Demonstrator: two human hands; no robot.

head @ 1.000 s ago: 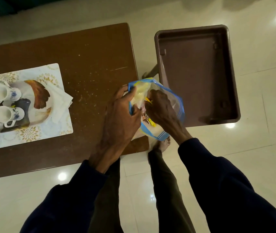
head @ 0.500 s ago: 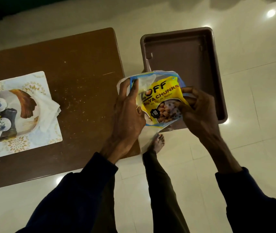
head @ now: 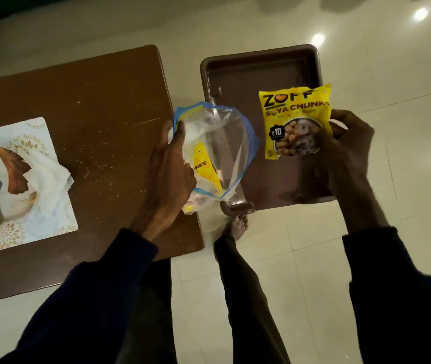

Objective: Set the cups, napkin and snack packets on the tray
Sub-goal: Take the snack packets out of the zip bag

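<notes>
Holding a yellow Zoff soya chunks packet [head: 296,121] upright above the brown tray [head: 261,67], right hand [head: 345,151] fingers pinching its right edge. Left hand [head: 168,172] fingers grip the rim of a clear blue-edged zip bag [head: 219,148] at the worktop [head: 91,106] edge, another yellow packet [head: 205,168] inside.

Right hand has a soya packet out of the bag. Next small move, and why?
Probably lower the right hand and lay the yellow soya packet flat in the brown tray. The packet is already held over the tray, which looks bare, while the left hand holds the clear bag with another packet inside.
</notes>
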